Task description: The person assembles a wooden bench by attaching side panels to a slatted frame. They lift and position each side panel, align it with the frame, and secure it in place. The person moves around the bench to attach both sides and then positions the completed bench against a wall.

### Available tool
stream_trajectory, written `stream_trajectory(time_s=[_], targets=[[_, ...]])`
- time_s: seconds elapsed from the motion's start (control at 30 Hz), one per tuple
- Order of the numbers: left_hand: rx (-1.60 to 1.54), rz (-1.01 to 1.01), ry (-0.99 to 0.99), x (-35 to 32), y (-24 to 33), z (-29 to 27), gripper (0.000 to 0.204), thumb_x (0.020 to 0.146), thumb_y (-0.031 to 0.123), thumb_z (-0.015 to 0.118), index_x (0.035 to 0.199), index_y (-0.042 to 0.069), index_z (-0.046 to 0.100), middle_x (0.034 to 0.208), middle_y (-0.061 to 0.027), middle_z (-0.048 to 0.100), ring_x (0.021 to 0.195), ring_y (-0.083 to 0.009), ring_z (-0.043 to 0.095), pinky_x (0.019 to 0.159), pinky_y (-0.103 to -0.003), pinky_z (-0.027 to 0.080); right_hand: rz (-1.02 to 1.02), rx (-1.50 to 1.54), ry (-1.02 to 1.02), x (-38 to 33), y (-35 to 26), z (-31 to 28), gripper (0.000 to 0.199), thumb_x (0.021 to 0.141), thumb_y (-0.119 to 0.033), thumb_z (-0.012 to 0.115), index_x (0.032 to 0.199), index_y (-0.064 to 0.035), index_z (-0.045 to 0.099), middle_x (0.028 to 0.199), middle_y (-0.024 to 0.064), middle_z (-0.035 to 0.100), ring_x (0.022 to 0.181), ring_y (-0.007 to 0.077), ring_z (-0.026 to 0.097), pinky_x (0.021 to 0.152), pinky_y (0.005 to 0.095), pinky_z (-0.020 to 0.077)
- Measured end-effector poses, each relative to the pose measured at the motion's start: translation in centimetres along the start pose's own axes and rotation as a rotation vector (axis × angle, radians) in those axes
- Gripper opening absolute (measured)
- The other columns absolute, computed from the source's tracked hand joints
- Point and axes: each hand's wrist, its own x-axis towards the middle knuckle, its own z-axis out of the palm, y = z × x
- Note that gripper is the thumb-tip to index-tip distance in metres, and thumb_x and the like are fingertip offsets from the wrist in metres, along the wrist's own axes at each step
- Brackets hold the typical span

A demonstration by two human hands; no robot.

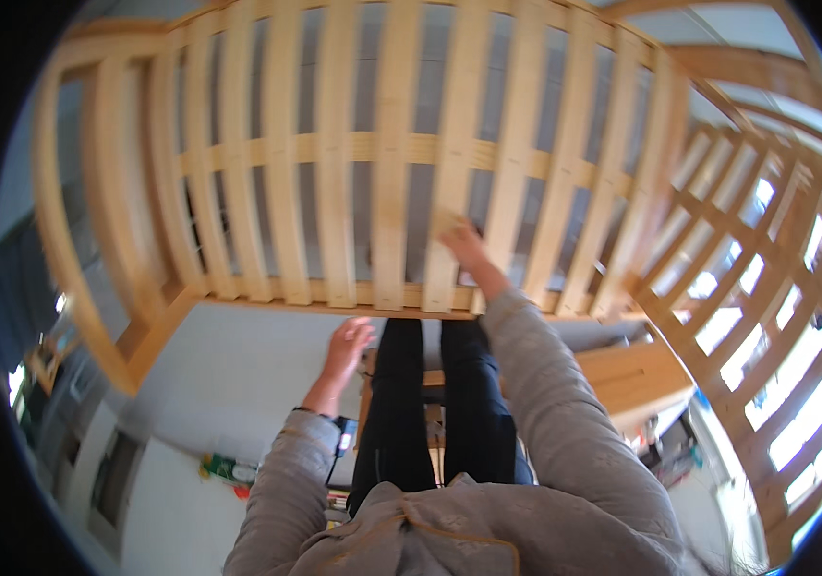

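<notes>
Pictured from the head view: holding the right hand [467, 247] over the blond slatted frame [391, 221] across the upper middle, its fingers too blurred to tell; holding the left hand [342, 353] near the lower edge, fingers loosely parted; facing pale floor [190, 360] and another slatted panel [749, 451] at right.
</notes>
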Motion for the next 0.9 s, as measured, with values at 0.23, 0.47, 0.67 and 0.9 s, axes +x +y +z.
stream_trajectory(time_s=[0.23,0.47,0.67,0.9], targets=[[0.171,-0.149,-0.030,-1.0,-0.5,0.3,0.027,0.093,0.020,0.049,0.112,0.002,0.055,0.097,-0.0093,0.061,0.083,-0.0151,0.060,0.075,-0.026,0.047,0.027,-0.269,-0.019,-2.7,-5.9,-2.6,0.082,0.082,-0.033,0.058,0.138,0.0055,0.012,0.127,0.0341,0.040,0.118,0.0436,0.042,0.102,0.0410,0.0316],[0.226,-0.109,-0.033,-2.7,2.6,0.7,0.027,0.092,0.021,0.048,0.112,0.003,0.055,0.098,-0.0081,0.061,0.084,-0.0147,0.060,0.075,-0.027,0.046,-0.042,0.028,0.325,-8.7,-1.0,-8.1,0.048,0.083,-0.026,0.057,0.125,-0.0038,0.048,0.113,0.0234,0.056,0.108,0.0369,0.052,0.092,0.0410,0.0420],[0.298,-0.104,-0.037,-2.2,4.2,0.8,0.030,0.092,0.024,0.049,0.112,0.003,0.055,0.097,-0.0083,0.062,0.083,-0.0150,0.060,0.075,-0.026,0.045,0.193,-0.214,0.490,-14.8,11.6,-15.4,0.044,0.081,-0.025,0.059,0.119,-0.0043,0.052,0.111,0.0209,0.058,0.103,0.0357,0.055,0.090,0.0399,0.0437],[0.398,-0.177,-0.061,-1.3,2.0,2.0,0.029,0.092,0.022,0.050,0.111,0.001,0.055,0.097,-0.0087,0.062,0.082,-0.0151,0.061,0.072,-0.025,0.046,0.402,-0.139,0.687,-17.6,19.0,-21.7,0.036,0.081,-0.020,0.056,0.109,0.0024,0.055,0.111,0.0238,0.054,0.105,0.0374,0.051,0.092,0.0415,0.0412]])
